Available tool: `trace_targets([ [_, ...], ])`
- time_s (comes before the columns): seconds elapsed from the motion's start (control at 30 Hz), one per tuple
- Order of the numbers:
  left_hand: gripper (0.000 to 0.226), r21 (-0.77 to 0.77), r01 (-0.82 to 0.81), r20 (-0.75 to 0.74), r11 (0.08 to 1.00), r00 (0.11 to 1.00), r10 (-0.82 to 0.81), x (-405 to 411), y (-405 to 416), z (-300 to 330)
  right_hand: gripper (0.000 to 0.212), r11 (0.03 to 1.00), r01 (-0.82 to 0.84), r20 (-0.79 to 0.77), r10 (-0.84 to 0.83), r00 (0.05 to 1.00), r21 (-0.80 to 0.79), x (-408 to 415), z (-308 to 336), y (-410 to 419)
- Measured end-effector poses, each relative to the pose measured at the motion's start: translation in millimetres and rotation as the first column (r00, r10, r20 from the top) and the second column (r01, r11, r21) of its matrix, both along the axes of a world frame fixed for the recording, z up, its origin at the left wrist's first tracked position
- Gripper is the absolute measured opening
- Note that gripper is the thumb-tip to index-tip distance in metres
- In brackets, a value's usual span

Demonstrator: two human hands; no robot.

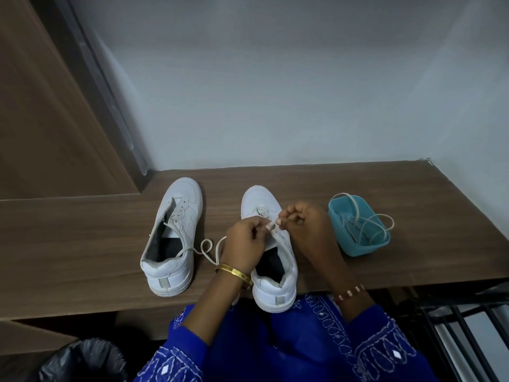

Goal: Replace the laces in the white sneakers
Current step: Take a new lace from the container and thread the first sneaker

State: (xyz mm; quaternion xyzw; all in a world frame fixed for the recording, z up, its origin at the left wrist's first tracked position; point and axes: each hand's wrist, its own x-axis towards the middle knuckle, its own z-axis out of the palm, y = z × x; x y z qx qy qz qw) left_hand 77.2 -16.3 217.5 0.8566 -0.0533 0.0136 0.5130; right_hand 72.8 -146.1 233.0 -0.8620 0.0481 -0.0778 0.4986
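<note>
Two white sneakers stand side by side on the brown wood-grain surface (82, 244), toes pointing toward the pale wall. Over the right sneaker (271, 260), whose heel slightly overhangs the near edge, both hands work at the eyelets: the left hand (243, 244) (a gold bangle (234, 272) on its wrist) pinches a cream lace (220, 246) between thumb and fingertips, and the right hand (303, 224), with a beaded bracelet (349, 293) farther down the forearm, pinches the same lace just beside it, fingers curled. A loop of that lace trails off to the left onto the surface. The left sneaker (172, 244) sits apart, partly laced, its own lace end (205, 248) curling on the wood between the two shoes. To the right, near the right hand, a teal plastic tub (358, 244) holds more tangled laces (363, 224), one looping over its rim.
</note>
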Motion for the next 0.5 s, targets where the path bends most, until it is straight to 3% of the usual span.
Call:
trace_targets([
  [0.13, 0.015, 0.053, -0.049, -0.087, 0.997, 0.995, 0.053, 2.3, 2.1, -6.2, 0.006, 0.994, 0.092, 0.024, -0.091, 0.996, -0.055, -3.7, -16.8, -6.1],
  [0.23, 0.02, 0.086, -0.035, -0.112, 0.996, 0.993, 0.045, -0.5, 0.8, -11.4, 0.011, 0.992, 0.014, -0.063, -0.021, 0.998, -0.123, -7.3, -33.2, -5.8],
  [0.37, 0.016, 0.122, -0.09, -0.058, 0.988, 0.994, 0.097, -1.7, -1.4, -11.9, 0.025, 0.963, -0.056, -0.046, 0.046, 0.998, -0.264, -6.0, -47.4, -2.8],
  [0.5, 0.02, 0.358, -0.073, 0.019, 0.931, 0.997, 0.072, -1.5, -2.8, -9.3, 0.017, 0.963, -0.057, -0.027, 0.052, 0.998, -0.263, -2.3, -47.5, -6.8],
])
